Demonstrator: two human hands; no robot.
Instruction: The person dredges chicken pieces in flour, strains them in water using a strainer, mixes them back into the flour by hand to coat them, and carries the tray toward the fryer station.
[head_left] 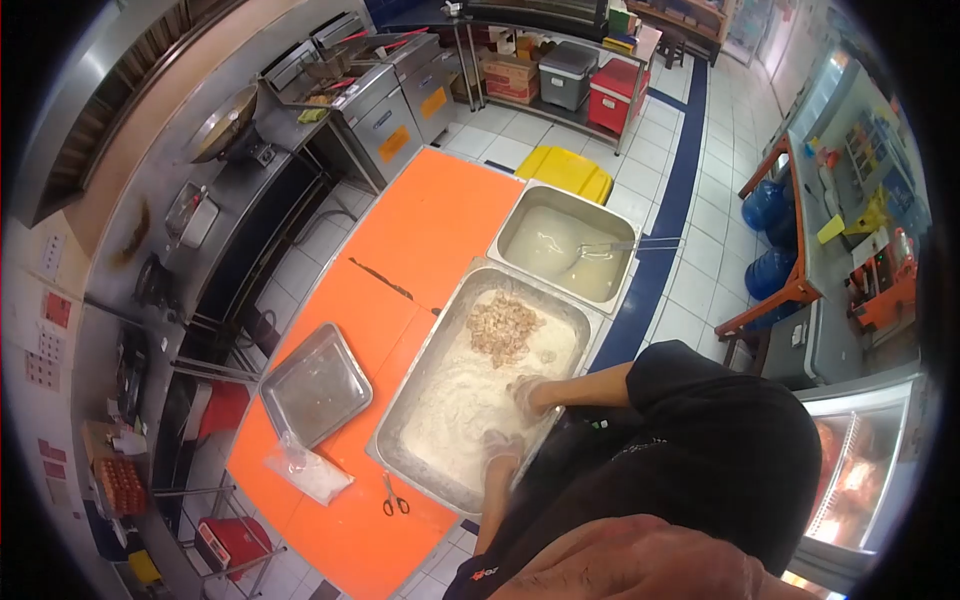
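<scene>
A deep metal tray (408, 405) holds white flour (450, 400), with a heap of pale, battered-looking pieces (502, 327) on the flour toward its far end. My left hand (503, 443) rests at the flour near the tray's close side, fingers apart and dusted white. Farther up the same side, my right hand (527, 397) is in the flour, its fingers partly buried. Both hands look covered by thin, clear gloves. Neither hand touches the heap. A second metal tray (510, 225) adjoins it, with cloudy pale liquid and a wire-handled utensil (600, 247) in it.
On the orange table (400, 225) lie a shallow metal tray (317, 384), a plastic bag of white powder (310, 470) and scissors (394, 496). A yellow lidded bin (566, 173) stands beyond the table. Fryers (385, 125) and a wok (222, 125) line the far-left counter.
</scene>
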